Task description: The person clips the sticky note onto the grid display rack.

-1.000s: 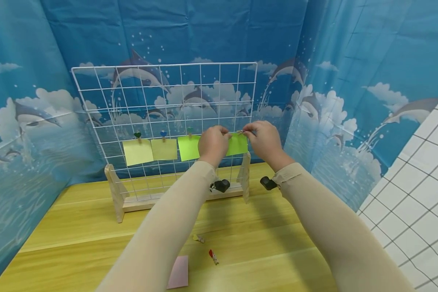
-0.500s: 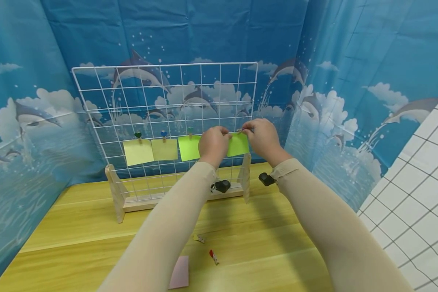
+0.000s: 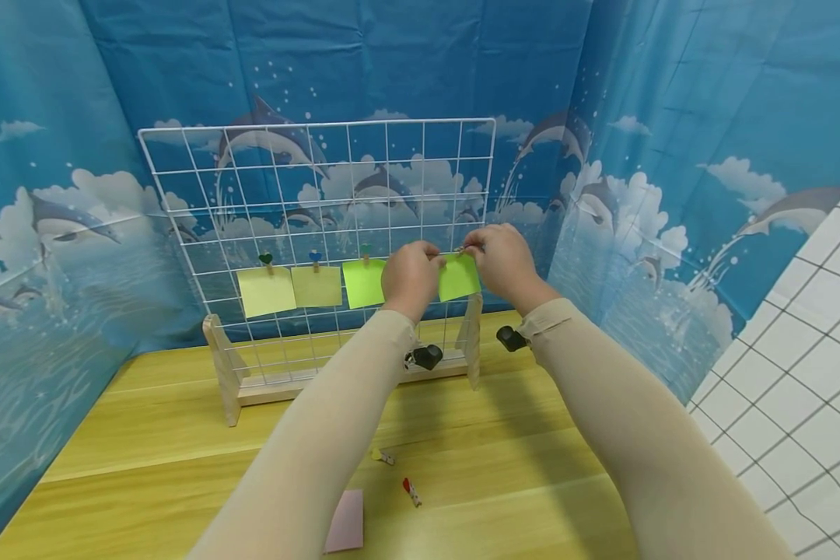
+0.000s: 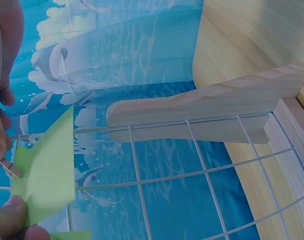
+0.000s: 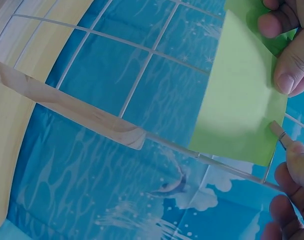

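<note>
My left hand (image 3: 409, 281) pinches the left part of a bright green paper note (image 3: 460, 278) by its top edge, in front of a white wire grid (image 3: 308, 124). At the note's top edge, my right hand (image 3: 505, 264) pinches a small wooden clothespin (image 5: 278, 131). In both wrist views, the clothespin's tip is over the paper. Its rear end is hidden in my fingers. To the left, a pale yellow note (image 3: 267, 294), a darker yellow note (image 3: 317, 289) and another green note (image 3: 364, 288), partly behind my left hand, hang from heart-topped clothespins.
The grid stands in a wooden base (image 3: 273, 393) on a yellow wood-grain table (image 3: 140, 435). A yellow-topped clothespin (image 3: 383, 456), a red-topped clothespin (image 3: 411, 491) and a pink note (image 3: 348, 521) lie in front. Dolphin-print curtains (image 3: 420, 62) hang behind.
The right hand has shifted slightly upward, and the lower right corner of the green note has swung a little to the right. My left hand has stayed nearly in place.
</note>
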Available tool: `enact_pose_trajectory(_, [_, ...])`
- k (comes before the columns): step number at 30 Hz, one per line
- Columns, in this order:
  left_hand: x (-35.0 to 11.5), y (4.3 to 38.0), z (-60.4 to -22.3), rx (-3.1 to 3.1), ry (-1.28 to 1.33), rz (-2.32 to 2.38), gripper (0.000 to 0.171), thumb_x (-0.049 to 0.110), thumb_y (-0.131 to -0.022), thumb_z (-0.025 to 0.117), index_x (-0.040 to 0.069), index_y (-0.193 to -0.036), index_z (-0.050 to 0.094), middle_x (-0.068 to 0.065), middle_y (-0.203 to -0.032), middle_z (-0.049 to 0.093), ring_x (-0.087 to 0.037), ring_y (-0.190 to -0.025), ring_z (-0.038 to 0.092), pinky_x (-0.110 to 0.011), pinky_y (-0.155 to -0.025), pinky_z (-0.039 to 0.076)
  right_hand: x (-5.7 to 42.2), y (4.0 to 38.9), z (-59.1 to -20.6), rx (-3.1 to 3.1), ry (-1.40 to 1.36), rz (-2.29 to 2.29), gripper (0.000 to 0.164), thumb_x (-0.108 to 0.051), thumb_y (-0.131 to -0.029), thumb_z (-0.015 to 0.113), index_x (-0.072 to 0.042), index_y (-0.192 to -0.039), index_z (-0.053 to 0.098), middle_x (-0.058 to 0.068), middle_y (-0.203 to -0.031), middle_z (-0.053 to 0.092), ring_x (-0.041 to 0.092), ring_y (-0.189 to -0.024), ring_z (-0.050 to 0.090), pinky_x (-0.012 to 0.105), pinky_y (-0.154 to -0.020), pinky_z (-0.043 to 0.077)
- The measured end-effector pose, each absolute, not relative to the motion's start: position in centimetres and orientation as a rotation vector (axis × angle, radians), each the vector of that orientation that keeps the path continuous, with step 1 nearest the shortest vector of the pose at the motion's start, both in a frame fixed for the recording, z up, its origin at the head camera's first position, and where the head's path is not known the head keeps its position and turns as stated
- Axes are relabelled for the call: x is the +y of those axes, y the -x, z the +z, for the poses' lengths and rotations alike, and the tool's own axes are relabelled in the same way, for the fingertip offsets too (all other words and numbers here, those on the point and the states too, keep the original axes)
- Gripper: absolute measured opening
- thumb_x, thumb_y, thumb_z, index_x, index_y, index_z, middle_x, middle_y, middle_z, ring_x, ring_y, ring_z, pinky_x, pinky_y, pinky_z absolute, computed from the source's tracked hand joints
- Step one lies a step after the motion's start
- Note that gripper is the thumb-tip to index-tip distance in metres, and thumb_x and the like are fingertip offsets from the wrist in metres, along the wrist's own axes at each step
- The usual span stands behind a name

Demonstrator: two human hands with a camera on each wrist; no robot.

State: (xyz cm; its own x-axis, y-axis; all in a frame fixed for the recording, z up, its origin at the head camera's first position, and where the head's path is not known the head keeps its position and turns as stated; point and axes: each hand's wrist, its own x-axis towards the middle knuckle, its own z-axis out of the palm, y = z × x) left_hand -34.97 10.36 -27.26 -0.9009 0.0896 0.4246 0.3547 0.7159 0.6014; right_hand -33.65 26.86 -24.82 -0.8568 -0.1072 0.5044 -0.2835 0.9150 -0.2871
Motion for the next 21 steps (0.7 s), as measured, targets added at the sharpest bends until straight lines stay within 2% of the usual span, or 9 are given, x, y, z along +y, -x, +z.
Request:
enact_pose_trajectory(11, [10.42, 34.99, -27.38, -2.549, 0.347, -1.032, 0.027, 0.035, -0.107, 0.064, 0.021, -0.125, 0.077, 0.003, -0.113, 0.079, -0.016, -0.087, 0.072, -0.035, -0.070, 0.058, 26.65, 33.69, -24.54, -2.637, -0.256, 0.473, 0.025, -0.017, -0.111, 0.056, -0.008, -0.121, 0.076, 0.012, -0.127, 0.072, 0.033, -0.117, 0.057, 0.049, -0.105, 0.050])
enact_pose_trajectory(18, [10.36, 35.05, -27.37, -2.552, 0.356, -1.036, 0.028, 0.035, -0.107, 0.064, 0.020, -0.127, 0.076, 0.003, -0.114, 0.079, -0.017, -0.087, 0.073, -0.035, -0.068, 0.057, 26.55, 33.97, -24.84, -2.617, -0.248, 0.485, 0.024, -0.016, -0.111, 0.056, -0.008, -0.121, 0.076, 0.012, -0.126, 0.072, 0.035, -0.121, 0.059, 0.052, -0.120, 0.041])
enact_pose_trajectory(21, [10.35, 35.06, -27.37, -2.553, 0.355, -1.033, 0.028, 0.036, -0.107, 0.064, 0.020, -0.127, 0.076, 0.003, -0.114, 0.079, -0.016, -0.087, 0.073, -0.035, -0.068, 0.057, 26.53, 33.98, -24.99, -2.615, -0.247, 0.480, 0.024, -0.016, -0.111, 0.055, -0.008, -0.121, 0.076, 0.013, -0.126, 0.072, 0.035, -0.118, 0.059, 0.052, -0.116, 0.043])
